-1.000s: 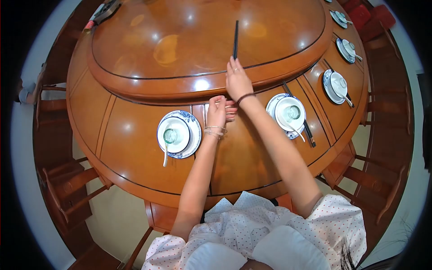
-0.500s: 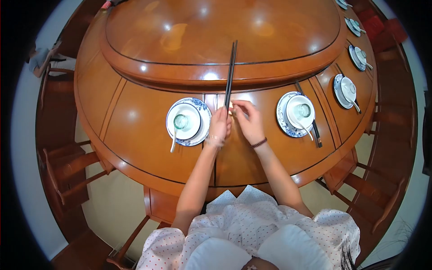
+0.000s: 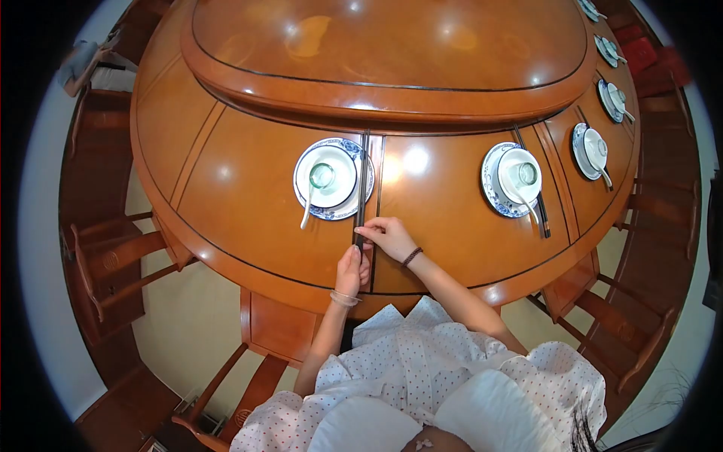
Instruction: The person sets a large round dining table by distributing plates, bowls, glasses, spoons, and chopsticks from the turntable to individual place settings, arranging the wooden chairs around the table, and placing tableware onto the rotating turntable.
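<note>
A pair of black chopsticks (image 3: 363, 177) runs away from the person at the near side of the table, lower end in the hands, upper end by the foot of the raised centre, passing across the right-hand margin of the nearest plate (image 3: 350, 206); from here I can't tell whether they touch it. The left hand (image 3: 351, 271) has its fingers curled round the lower end, closed on the sticks close to the table's near edge. Just above it, the right hand (image 3: 388, 237) comes in from the side and pinches the same pair between thumb and fingertips. A pale bangle (image 3: 344, 298) circles the left wrist, a dark beaded bracelet (image 3: 412, 257) the right. On that nearest plate, which is blue-patterned, sits a white bowl (image 3: 343, 192) with a small greenish glass (image 3: 321, 175) in it, and a white spoon (image 3: 305, 215) has its handle slanting towards the person. To the right stands another such setting, its plate (image 3: 493, 200) under a bowl, with a second pair of chopsticks (image 3: 544, 218) lying along its right side. More settings follow round the right of the table (image 3: 248, 188), whose raised centre (image 3: 392, 45) shines with reflected lights. Wooden chairs (image 3: 113, 271) stand about it, and at the far left I see another person (image 3: 83, 68) in a grey-blue top.
</note>
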### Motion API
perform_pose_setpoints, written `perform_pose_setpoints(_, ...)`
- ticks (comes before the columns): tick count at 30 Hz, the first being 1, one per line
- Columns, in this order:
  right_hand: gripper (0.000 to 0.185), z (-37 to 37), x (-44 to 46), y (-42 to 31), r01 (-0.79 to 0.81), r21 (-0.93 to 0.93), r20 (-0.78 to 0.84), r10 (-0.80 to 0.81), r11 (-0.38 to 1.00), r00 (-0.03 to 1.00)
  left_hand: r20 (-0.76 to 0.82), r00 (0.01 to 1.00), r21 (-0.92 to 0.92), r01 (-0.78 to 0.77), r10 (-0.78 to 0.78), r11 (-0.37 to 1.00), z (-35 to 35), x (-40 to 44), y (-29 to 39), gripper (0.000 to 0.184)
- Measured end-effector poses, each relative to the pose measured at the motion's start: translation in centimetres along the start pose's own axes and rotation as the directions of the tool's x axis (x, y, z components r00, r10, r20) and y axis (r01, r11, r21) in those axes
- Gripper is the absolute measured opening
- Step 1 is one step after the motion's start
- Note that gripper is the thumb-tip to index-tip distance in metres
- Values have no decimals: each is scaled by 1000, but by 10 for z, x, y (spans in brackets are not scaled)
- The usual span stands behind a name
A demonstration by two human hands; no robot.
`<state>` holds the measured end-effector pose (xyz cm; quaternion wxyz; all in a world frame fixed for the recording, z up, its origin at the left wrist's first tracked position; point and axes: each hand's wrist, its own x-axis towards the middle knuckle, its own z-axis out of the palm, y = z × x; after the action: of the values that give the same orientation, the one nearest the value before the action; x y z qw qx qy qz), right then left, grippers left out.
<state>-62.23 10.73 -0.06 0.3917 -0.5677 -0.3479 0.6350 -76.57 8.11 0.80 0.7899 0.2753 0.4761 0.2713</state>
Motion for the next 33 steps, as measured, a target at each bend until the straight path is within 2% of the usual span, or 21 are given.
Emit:
perform_pose_setpoints(3,28,9,7,6,-18,77,2,18,997,1000,-8,997,-51,74,-74,996,-11,4,3,28)
perform_pose_setpoints(5,32,10,11,4,-93,-9,-18,93,996,996,-2,997,-65,76,-76,995,-15,8,7,29)
perform_pose_setpoints(8,37,12,18,2,-114,-116,-45,110,987,993,24,997,-89,81,-79,993,-18,14,12,30)
perform_pose_setpoints(13,38,13,23,-3,-100,-131,-48,95,986,994,15,995,-177,104,-103,979,-26,25,10,29)
perform_pose_setpoints(17,38,13,29,0,-147,-92,-55,143,985,988,2,995,-185,95,-96,978,-30,30,10,29)
perform_pose_setpoints(20,39,12,28,-2,-147,-127,-45,142,981,989,38,995,-182,99,-93,978,-34,35,11,29)
perform_pose_setpoints(21,39,11,27,-3,-145,-126,-47,140,981,989,29,996,-142,85,-82,986,-34,36,12,30)
perform_pose_setpoints(23,41,8,22,-6,-104,-267,-23,101,958,995,21,997,-98,71,-69,993,-34,35,17,31)
perform_pose_setpoints(25,44,1,15,-3,-90,-329,-30,85,940,996,-93,995,96,39,-30,995,-30,27,27,36)
perform_pose_setpoints(26,48,-3,10,-1,-79,-392,-34,72,917,997,-88,996,100,41,-32,994,-30,23,30,36)
perform_pose_setpoints(28,47,-14,-6,5,-73,-374,-31,66,924,997,-200,979,213,14,29,977,-39,12,34,36)
perform_pose_setpoints(29,46,-19,-16,9,-65,-358,-24,61,931,998,-190,982,223,23,21,975,-44,6,34,36)
perform_pose_setpoints(30,42,-24,-29,8,-64,-255,-12,63,965,998,-266,953,387,-31,144,921,-51,0,33,32)
perform_pose_setpoints(31,42,-28,-43,7,-71,-245,-34,64,967,997,-310,909,544,-70,278,836,-56,-6,32,28)
perform_pose_setpoints(33,36,-39,-67,1,-136,-38,-1,136,990,991,-284,699,801,-203,656,563,-64,-18,26,18)
